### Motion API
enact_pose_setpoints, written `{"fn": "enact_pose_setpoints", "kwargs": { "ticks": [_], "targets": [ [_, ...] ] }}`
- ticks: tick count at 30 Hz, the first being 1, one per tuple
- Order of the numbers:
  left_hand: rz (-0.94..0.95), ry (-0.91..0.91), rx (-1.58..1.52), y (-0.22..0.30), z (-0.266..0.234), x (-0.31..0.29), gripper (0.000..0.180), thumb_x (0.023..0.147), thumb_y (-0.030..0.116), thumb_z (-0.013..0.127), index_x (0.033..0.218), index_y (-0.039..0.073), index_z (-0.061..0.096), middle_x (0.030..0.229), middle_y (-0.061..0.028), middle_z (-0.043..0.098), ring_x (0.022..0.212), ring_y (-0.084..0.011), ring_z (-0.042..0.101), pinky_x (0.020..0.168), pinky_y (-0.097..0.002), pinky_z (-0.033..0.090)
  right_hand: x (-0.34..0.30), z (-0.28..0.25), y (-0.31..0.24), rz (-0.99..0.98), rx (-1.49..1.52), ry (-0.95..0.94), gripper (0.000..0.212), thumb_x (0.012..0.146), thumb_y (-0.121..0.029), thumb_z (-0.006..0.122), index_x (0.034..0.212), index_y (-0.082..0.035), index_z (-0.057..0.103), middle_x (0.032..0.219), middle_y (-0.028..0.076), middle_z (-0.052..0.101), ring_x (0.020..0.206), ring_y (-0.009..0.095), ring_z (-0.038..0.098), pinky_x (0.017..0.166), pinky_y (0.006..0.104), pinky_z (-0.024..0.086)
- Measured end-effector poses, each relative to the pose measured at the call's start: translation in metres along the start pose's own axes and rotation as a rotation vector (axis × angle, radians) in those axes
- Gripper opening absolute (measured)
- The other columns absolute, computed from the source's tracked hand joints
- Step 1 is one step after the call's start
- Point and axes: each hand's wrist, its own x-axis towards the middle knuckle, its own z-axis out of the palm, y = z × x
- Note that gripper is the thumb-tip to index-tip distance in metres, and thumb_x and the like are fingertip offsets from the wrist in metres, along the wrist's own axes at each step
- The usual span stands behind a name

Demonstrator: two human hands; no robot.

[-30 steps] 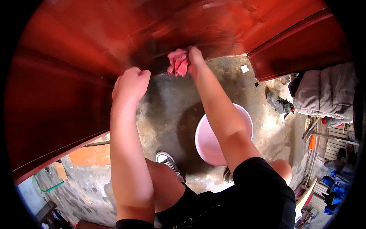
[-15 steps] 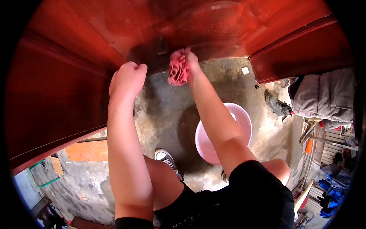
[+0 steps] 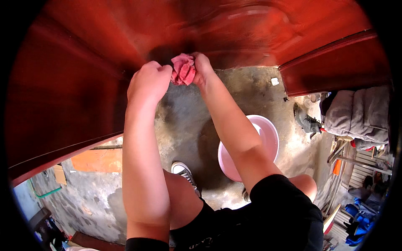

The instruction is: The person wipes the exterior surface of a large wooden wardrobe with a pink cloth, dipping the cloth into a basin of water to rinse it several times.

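Observation:
My right hand [image 3: 202, 68] grips a crumpled pink-red cloth [image 3: 183, 70], most of which bulges out on the side toward my left hand. My left hand [image 3: 150, 80] is closed, its fingers curled away from view beside the cloth; what they hold, if anything, is hidden. The cloth reaches up to the left hand's thumb side, and I cannot tell whether they touch. Both hands are close to the lower part of a glossy red wooden panel [image 3: 201, 29].
A pink basin [image 3: 272, 133] stands on the concrete floor [image 3: 245, 90], partly under my right forearm. Another red panel [image 3: 63, 83] rises at the left. A dark boot [image 3: 307, 120] and grey padded fabric [image 3: 356, 111] are at the right. A small white piece [image 3: 274, 81] lies near the panel.
My right hand has moved left with the cloth, bringing it right beside my left hand. The left hand stays closed and has shifted slightly right and up in the picture.

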Motion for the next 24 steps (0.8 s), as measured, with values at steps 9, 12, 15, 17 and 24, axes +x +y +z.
{"fn": "enact_pose_setpoints", "kwargs": {
  "ticks": [9,12,15,17,24],
  "targets": [
    [0.008,-0.042,0.026,0.012,-0.001,0.001,0.043,0.094,0.036,0.049,0.115,0.007,0.072,0.119,-0.0232,0.070,0.116,-0.0427,0.065,0.099,-0.0502,0.051,0.014,-0.015,0.007,0.028,-0.113,-0.123,0.036,0.109,-0.033,0.043,0.101,-0.004,0.061,0.092,0.011,0.069,0.082,0.026,0.067,0.078,0.0408,0.056],
    [-0.029,-0.005,0.068,0.003,-0.011,-0.005,0.042,0.095,0.034,0.047,0.116,0.008,0.072,0.120,-0.0229,0.070,0.116,-0.0424,0.065,0.099,-0.0511,0.051,-0.018,0.030,0.026,-0.265,-0.457,-0.010,0.029,0.104,-0.028,0.054,0.102,0.000,0.060,0.093,0.013,0.070,0.085,0.028,0.069,0.080,0.0420,0.056],
    [-0.034,0.012,0.071,-0.002,-0.009,0.002,0.040,0.095,0.034,0.049,0.114,0.007,0.072,0.118,-0.0240,0.069,0.115,-0.0437,0.064,0.099,-0.0489,0.050,-0.043,0.045,0.025,-0.677,-1.185,0.195,0.037,0.096,-0.029,0.066,0.105,0.005,0.055,0.099,0.031,0.068,0.098,0.048,0.067,0.088,0.0512,0.053],
    [-0.041,-0.009,0.066,-0.002,-0.008,0.002,0.040,0.095,0.034,0.050,0.115,0.007,0.071,0.118,-0.0242,0.069,0.116,-0.0434,0.064,0.099,-0.0485,0.050,-0.044,0.044,0.021,-0.728,-1.308,0.236,0.036,0.095,-0.029,0.066,0.104,0.004,0.055,0.104,0.034,0.066,0.102,0.052,0.064,0.089,0.0538,0.052],
    [-0.047,-0.017,0.054,0.005,-0.017,-0.007,0.042,0.096,0.034,0.046,0.115,0.007,0.072,0.123,-0.0222,0.070,0.118,-0.0407,0.065,0.100,-0.0503,0.051,-0.057,0.038,0.008,-0.807,-1.392,0.377,0.026,0.098,-0.022,0.060,0.109,0.000,0.051,0.110,0.029,0.061,0.098,0.051,0.064,0.085,0.0580,0.053]
  ]
}}
